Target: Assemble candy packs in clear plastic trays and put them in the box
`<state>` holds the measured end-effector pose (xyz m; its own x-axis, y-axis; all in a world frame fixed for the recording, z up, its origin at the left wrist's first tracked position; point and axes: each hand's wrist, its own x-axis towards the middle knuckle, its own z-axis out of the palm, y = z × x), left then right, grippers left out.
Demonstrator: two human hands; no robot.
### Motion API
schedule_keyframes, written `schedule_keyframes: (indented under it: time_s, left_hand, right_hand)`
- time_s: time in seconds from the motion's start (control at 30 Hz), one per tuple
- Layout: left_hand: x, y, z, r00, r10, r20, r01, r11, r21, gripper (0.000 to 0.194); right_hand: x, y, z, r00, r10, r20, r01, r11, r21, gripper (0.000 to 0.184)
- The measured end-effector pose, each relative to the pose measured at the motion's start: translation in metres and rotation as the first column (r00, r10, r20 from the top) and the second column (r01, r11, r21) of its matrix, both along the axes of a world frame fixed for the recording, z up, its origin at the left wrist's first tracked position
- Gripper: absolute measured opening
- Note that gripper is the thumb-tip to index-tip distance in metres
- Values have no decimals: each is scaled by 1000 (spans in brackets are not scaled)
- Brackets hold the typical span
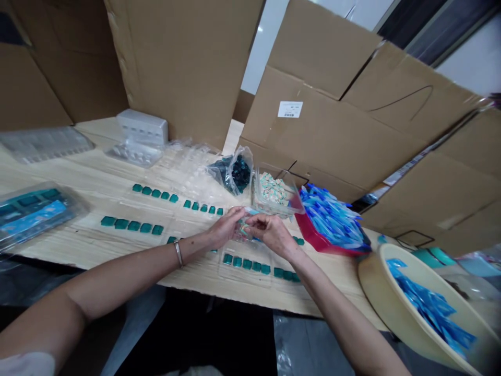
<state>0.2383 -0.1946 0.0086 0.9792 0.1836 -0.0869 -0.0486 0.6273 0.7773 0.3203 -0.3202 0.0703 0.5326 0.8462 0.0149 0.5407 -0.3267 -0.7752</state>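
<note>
Near the middle of the table, my left hand (227, 226) is closed on a small clear plastic packet (247, 235) with blue on it. My right hand (269, 233) pinches at the packet from the other side; a tiny pale piece shows at its fingertips, too small to name. Around my hands, rows of teal square pieces (246, 264) lie in clear plastic trays. Just beyond stand a clear box (273, 189) of small pale pieces and an open plastic bag (238, 172) of dark teal pieces. A red tray (313, 237) heaped with blue packets is right of my right hand.
A cream tub (376, 277) with blue packets stands at the right edge. Clear packaging (143, 128) lies at the back left, and a wrapped stack of teal pieces (35, 209) at the left. Tall cardboard sheets (188, 68) wall the table's far side.
</note>
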Motion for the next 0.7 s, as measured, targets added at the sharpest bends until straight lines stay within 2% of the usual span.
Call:
schedule_keyframes:
  time_s: [0.13,0.27,0.4,0.5,0.57,0.6,0.67,0.7]
  left_hand:
    - [-2,-2,2,1000,10,-7,-10,1000,-7,32]
    - [-4,-3,5,1000,-12,-9,12,1000,-6,30]
    - [-4,-4,5,999,-33,-3,32,999,-29,26]
    - [-4,-1,6,999,-44,6,45,997,-58,24]
    - [-3,1,7,999,-33,8,33,999,-43,25]
    - [-3,2,9,1000,-25,7,26,999,-27,26]
    - [-3,3,12,1000,-13,-2,13,1000,10,27]
    - [-2,4,14,1000,-9,-10,10,1000,22,28]
  right_hand:
    - [0,-1,-5,986,19,166,-29,998,63,19]
    - [1,-2,-10,967,34,254,-46,998,41,14]
    - [-8,-1,-8,894,138,426,-141,990,-25,15]
    - [-11,0,4,832,208,514,-207,976,-60,18]
    - [2,1,15,825,146,546,-169,986,-9,22]
    - [15,1,20,822,74,565,-117,992,39,25]
    - [50,3,29,790,-121,600,34,987,155,30]
    - [71,5,31,747,-245,618,127,965,229,32]
